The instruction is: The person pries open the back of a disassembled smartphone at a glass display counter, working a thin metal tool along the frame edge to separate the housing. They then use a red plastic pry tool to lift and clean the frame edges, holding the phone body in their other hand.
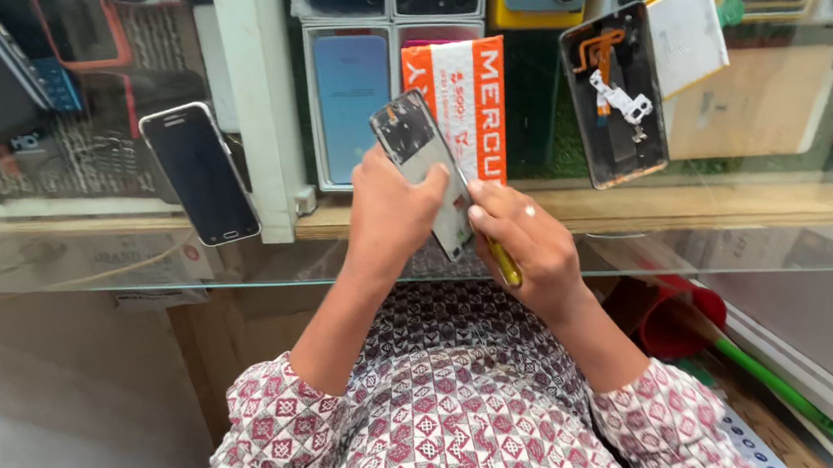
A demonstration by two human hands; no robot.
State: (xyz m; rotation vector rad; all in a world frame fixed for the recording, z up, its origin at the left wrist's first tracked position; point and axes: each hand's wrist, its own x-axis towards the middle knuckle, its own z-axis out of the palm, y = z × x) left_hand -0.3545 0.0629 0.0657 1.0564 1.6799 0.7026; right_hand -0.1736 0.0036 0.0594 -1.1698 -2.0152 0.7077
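— Two hands over a glass counter (pixel 88 268): what does each hold?

— The left hand (pixel 390 216) has its fingers wrapped around an opened phone frame (pixel 423 168), tilted, its upper end rising past the fingertips. The right hand (pixel 528 244) is closed on a yellow-handled tool (pixel 507 266), the tip meeting the frame's edge beside the left thumb.

— And beyond the fingers?

— A black phone (pixel 200 173) left of them, an orange packet (pixel 473 99) just behind, a dismantled phone back (pixel 615 96) to the right.
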